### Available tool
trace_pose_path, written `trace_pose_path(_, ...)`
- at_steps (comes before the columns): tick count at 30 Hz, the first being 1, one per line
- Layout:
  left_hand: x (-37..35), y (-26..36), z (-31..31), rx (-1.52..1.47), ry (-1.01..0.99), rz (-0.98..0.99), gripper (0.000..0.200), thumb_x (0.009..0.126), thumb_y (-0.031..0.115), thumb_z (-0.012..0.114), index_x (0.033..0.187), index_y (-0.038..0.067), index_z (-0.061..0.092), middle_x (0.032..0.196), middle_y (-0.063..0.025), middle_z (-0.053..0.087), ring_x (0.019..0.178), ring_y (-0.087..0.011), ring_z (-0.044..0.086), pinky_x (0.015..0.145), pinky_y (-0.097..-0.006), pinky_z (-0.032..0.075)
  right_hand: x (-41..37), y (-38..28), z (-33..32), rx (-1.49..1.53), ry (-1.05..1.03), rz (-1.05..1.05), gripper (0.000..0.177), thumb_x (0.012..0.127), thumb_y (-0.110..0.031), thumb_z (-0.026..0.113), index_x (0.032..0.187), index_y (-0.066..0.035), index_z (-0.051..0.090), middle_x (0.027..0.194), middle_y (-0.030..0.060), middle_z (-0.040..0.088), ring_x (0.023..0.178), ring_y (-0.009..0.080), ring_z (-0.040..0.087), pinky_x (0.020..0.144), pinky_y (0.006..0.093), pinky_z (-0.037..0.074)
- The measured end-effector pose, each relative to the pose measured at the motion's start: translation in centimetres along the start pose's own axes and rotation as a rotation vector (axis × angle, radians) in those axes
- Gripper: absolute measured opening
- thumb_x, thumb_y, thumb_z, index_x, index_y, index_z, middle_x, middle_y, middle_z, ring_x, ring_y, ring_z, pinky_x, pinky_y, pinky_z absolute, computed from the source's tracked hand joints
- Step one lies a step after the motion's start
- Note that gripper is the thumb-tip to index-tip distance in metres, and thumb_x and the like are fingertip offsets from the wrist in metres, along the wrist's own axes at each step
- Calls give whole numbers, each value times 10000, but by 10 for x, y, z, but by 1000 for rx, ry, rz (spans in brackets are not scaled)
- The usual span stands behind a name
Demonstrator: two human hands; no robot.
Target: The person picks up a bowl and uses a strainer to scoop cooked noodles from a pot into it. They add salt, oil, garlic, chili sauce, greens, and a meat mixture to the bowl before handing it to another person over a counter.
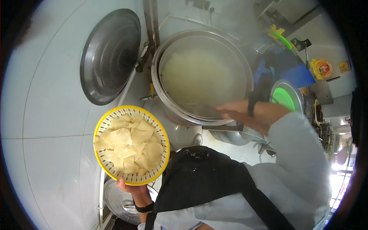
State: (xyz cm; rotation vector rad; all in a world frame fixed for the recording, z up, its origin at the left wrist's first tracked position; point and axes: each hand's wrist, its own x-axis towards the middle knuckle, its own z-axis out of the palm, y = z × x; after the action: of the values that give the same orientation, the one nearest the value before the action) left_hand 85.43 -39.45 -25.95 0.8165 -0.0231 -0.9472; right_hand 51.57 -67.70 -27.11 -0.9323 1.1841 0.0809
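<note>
My left hand (132,188) is closed on the lower rim of a yellow-rimmed plastic basket (167,153), held out beside the pot. Pale, flat, folded pieces that look like dough sheets (132,143) fill the basket. At the near right edge of a large steaming metal pot (158,82), my right hand (234,109) is wrapped round the brown handle (253,123) of a long-handled tool. The head of that tool reaches into the pot and is blurred by steam and motion, so its kind does not show. Cloudy, pale liquid (203,76) is visible inside the pot.
A dark round lid (111,57) leans against the tiled wall at left. Below the basket is a shiny metal lid (119,201). To the right stands a metal basin (297,90) with a green bowl (283,99) in it. A valve and pipe (149,97) sit by the pot.
</note>
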Motion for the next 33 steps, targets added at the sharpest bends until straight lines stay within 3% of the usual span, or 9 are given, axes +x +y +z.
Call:
trace_pose_path(3,0,-2,1,1,1,16,731,686,401,523,1291,45,320,1236,-159,436,1107,-326,458,906,-453,405,36,16,-14,107,-370,-275,215,870,-255,506,799,-52,506,597,1,461,509,86,441,430,236,354)
trace_pose_path(7,3,0,0,-58,-88,-7,717,709,407,502,1296,43,311,1247,-166,417,1108,-329,459,890,-468,419,-3,27,23,508,2,-299,235,884,-252,468,794,-39,512,599,8,485,498,83,460,398,212,359)
trace_pose_path(12,5,2,0,-64,-109,-45,713,710,417,492,1289,43,313,1235,-165,421,1087,-328,476,860,-474,440,-42,43,4,756,81,210,197,894,-205,451,873,-20,513,677,33,519,547,139,511,515,250,474)
trace_pose_path(13,5,3,-2,-43,-117,-38,701,715,423,482,1285,48,318,1231,-159,425,1082,-324,480,857,-471,443,-33,49,-12,757,77,209,197,894,-205,451,873,-20,513,677,33,519,547,139,511,515,250,474)
trace_pose_path(15,4,5,0,-14,-130,-34,690,721,428,471,1281,54,324,1227,-153,429,1077,-320,484,854,-467,447,6,62,-59,-91,-189,-186,235,896,-191,427,791,-19,548,605,58,536,538,167,518,525,302,466)
trace_pose_path(16,4,5,4,0,-75,-35,723,689,413,508,1288,52,322,1230,-156,435,1083,-324,480,868,-461,437,20,57,-65,-88,-190,-189,235,896,-191,427,791,-19,548,605,58,536,538,167,518,525,302,466)
trace_pose_path(18,2,4,1,39,1,-11,762,664,406,542,1303,61,310,1252,-159,424,1103,-326,465,890,-454,420,47,45,-63,-179,175,-17,296,883,-217,431,714,-6,552,545,83,540,500,188,532,480,340,439)
trace_pose_path(21,0,3,5,85,-34,14,686,744,469,436,1303,91,311,1249,-138,423,1102,-300,474,875,-455,436,78,42,-46,-300,465,-147,239,848,-204,485,764,12,544,544,93,545,465,195,542,427,354,425)
trace_pose_path(33,6,7,-6,30,-113,-71,745,694,446,506,1316,89,304,1283,-144,397,1133,-324,441,903,-464,411,-42,16,38,137,226,-205,286,862,-163,500,1090,2,445,653,77,533,454,144,523,375,251,424)
